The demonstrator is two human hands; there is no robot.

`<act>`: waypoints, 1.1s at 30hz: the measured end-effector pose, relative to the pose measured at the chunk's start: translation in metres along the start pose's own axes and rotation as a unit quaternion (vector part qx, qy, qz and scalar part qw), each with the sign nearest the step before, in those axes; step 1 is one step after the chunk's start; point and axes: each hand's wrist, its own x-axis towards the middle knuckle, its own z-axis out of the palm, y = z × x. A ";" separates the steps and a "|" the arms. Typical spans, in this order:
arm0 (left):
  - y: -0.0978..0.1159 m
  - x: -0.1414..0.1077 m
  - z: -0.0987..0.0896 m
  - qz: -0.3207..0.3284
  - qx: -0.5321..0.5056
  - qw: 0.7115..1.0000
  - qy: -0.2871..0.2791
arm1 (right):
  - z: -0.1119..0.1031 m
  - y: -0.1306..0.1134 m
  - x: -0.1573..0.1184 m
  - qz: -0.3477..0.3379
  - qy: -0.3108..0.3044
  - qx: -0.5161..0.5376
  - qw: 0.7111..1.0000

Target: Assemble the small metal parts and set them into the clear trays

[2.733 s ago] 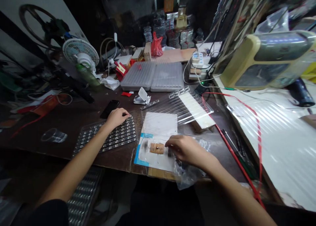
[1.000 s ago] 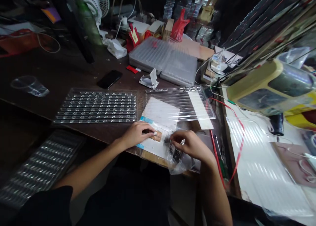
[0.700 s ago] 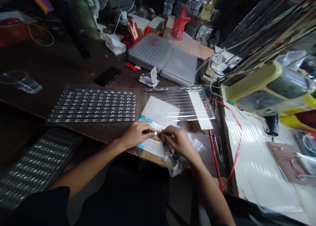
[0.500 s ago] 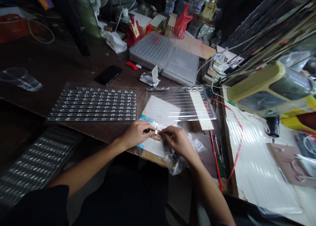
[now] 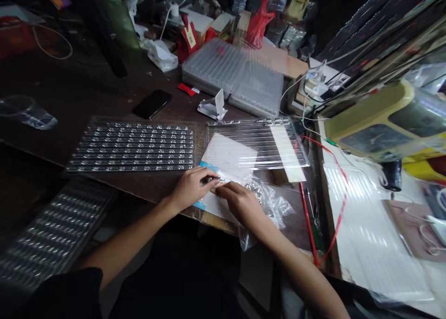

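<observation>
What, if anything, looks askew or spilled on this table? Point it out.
The clear plastic cup at far left seems tipped over, not upright; no spill shows. The white strip slants at the right end of the clear ribbed tray, jutting past its near edge instead of lining up.

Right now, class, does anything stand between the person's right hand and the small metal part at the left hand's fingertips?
Nothing visible does. The right hand has its fingertips close by the metal part in the left hand; whether they touch is unclear. The plastic bag lies off to the right.
</observation>
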 end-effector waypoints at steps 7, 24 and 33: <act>0.001 0.000 -0.001 -0.009 -0.003 1.000 -0.001 | -0.013 0.011 0.010 0.085 0.006 -0.017 0.996; 0.003 0.001 -0.002 -0.019 0.001 1.000 0.001 | -0.005 0.013 0.006 0.008 0.021 0.148 0.989; 0.002 0.002 -0.003 -0.026 0.000 1.000 -0.001 | 0.000 -0.002 0.001 -0.014 -0.016 -0.038 0.999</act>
